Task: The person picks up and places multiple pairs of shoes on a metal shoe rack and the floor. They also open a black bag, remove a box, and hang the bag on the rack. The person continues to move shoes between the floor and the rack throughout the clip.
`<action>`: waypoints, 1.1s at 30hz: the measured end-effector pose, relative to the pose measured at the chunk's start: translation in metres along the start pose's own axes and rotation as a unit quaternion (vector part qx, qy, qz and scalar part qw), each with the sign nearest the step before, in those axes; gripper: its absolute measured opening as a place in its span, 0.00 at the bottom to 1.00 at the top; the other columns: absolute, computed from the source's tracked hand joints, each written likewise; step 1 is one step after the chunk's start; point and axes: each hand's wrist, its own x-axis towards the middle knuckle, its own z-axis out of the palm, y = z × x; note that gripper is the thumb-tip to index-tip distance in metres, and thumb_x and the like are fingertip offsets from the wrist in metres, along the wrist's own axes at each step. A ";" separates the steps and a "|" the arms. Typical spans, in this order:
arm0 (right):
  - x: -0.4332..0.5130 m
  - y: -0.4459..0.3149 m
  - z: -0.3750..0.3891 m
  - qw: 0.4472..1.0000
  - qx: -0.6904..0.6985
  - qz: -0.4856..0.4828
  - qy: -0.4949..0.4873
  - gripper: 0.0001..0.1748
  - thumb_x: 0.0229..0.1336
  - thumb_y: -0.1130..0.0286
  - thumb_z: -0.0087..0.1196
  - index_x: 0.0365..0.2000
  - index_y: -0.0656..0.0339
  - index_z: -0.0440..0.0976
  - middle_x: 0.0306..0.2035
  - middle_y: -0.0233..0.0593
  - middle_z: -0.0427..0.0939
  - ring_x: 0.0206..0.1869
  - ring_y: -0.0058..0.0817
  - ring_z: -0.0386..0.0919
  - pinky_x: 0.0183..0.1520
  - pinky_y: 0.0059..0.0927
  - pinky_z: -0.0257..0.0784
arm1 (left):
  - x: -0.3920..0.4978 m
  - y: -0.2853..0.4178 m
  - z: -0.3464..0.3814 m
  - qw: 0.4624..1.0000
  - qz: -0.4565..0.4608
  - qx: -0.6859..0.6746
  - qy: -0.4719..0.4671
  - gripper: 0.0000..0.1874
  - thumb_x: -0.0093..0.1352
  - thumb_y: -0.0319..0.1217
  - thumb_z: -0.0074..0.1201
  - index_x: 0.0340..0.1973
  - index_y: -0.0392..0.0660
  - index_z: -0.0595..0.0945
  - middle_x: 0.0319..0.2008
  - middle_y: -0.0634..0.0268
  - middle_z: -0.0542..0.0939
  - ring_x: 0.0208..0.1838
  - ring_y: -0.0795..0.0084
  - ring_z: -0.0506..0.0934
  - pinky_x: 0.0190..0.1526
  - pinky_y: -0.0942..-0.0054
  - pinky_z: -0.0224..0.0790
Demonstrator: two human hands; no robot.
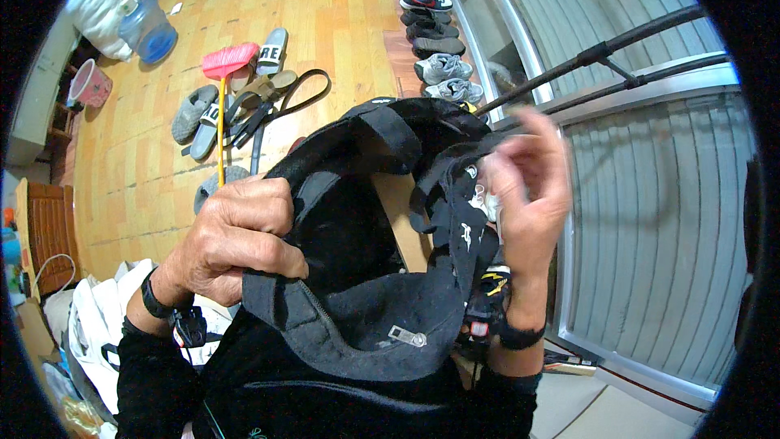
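Note:
A black fabric bag (396, 323) with a zipper along its rim lies across the front of my body, mouth gaping towards me. My left hand (237, 238) grips the left side of that rim between thumb and curled fingers. Against the grey fabric of the near rim shows a metal zipper pull (407, 336). Dark straps loop over the far part of the opening. By the bag's right edge, which bears white print, my right hand (530, 177) is blurred with motion, fingers bent and apart, nothing visible in it. The deep interior is too dark to make out.
Ahead on the wood floor (329, 24) lie a pink broom (230, 60), slippers (206, 128) and a belt (314, 91). Shoes (448, 67) line the right, beside black rails (548, 76) and a glass door frame (567, 256). A water jug (152, 33) and bin (91, 82) stand left.

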 end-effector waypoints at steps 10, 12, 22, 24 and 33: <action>-0.024 0.000 0.001 0.798 -0.518 0.000 -0.308 0.30 0.43 0.81 0.59 0.52 0.57 0.73 0.54 0.55 0.75 0.54 0.50 0.77 0.51 0.51 0.73 | 0.002 0.001 0.000 1.000 -0.006 0.017 -0.008 0.14 0.62 0.42 0.60 0.28 0.45 0.84 0.20 0.67 0.64 0.26 0.63 0.70 0.28 0.65 0.56; -0.026 0.010 -0.013 0.790 -0.533 0.042 -0.301 0.22 0.47 0.81 0.56 0.46 0.59 0.75 0.42 0.52 0.80 0.44 0.50 0.80 0.45 0.47 0.76 | 0.002 -0.001 -0.001 1.000 -0.002 0.012 -0.018 0.13 0.61 0.42 0.60 0.28 0.45 0.84 0.20 0.67 0.65 0.26 0.63 0.70 0.27 0.65 0.56; -0.046 0.055 -0.024 0.903 0.356 0.241 -0.011 0.15 0.66 0.75 0.48 0.51 0.68 0.70 0.50 0.39 0.79 0.51 0.28 0.78 0.58 0.30 0.71 | -0.005 0.004 -0.012 0.996 -0.057 0.035 -0.055 0.10 0.59 0.40 0.62 0.27 0.48 0.84 0.21 0.67 0.64 0.27 0.64 0.69 0.28 0.64 0.56; -0.051 0.047 -0.014 0.887 0.401 0.225 0.044 0.15 0.67 0.75 0.48 0.52 0.68 0.70 0.50 0.41 0.78 0.52 0.29 0.77 0.60 0.31 0.71 | -0.009 0.005 -0.020 0.989 -0.086 0.058 -0.103 0.08 0.58 0.38 0.64 0.28 0.49 0.84 0.21 0.67 0.64 0.28 0.63 0.69 0.28 0.63 0.56; -0.055 0.014 -0.002 0.832 0.495 0.236 0.079 0.18 0.68 0.76 0.47 0.56 0.65 0.68 0.52 0.43 0.78 0.52 0.31 0.80 0.57 0.33 0.75 | 0.012 0.030 -0.061 0.979 -0.122 0.016 -0.161 0.26 0.59 0.48 0.69 0.45 0.44 0.86 0.40 0.54 0.79 0.45 0.57 0.79 0.43 0.60 0.72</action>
